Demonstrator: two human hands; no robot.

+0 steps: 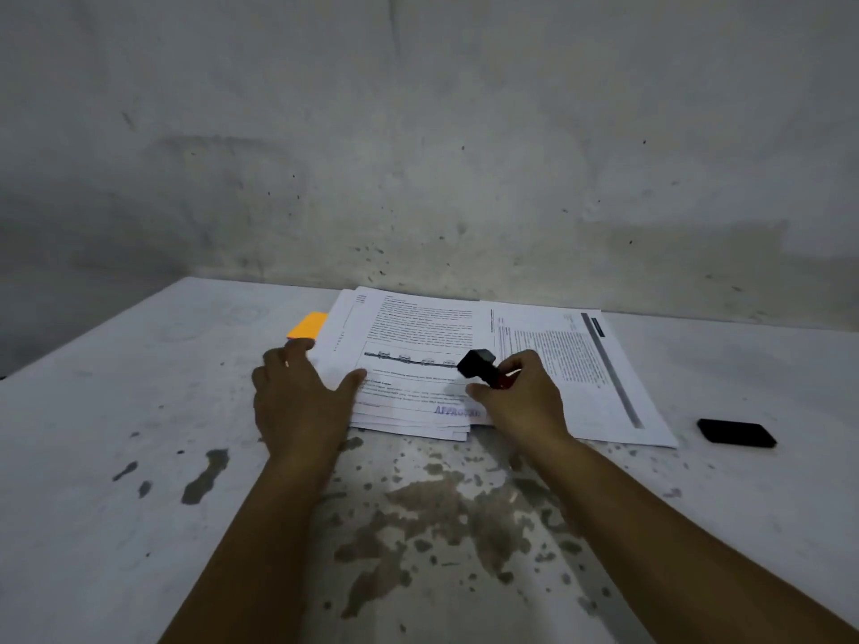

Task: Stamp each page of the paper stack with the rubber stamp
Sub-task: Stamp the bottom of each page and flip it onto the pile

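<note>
A stack of printed pages (409, 337) lies on the white table (139, 411) near the wall. Its top page bears a purple "APPROVED" stamp mark (453, 411) near the front edge. My left hand (297, 402) rests flat on the stack's left front corner, fingers spread. My right hand (520, 397) holds the black rubber stamp (479, 367) tilted, a little above the page's right side, its face lifted off the paper. A second pile of pages (585, 364) lies to the right, partly overlapped by the stack.
An orange sticky-note pad (307, 325) peeks out at the stack's left rear. A flat black object, perhaps the ink pad or its lid (736, 432), lies on the table at the right. The grey stained wall (418, 155) stands just behind the papers.
</note>
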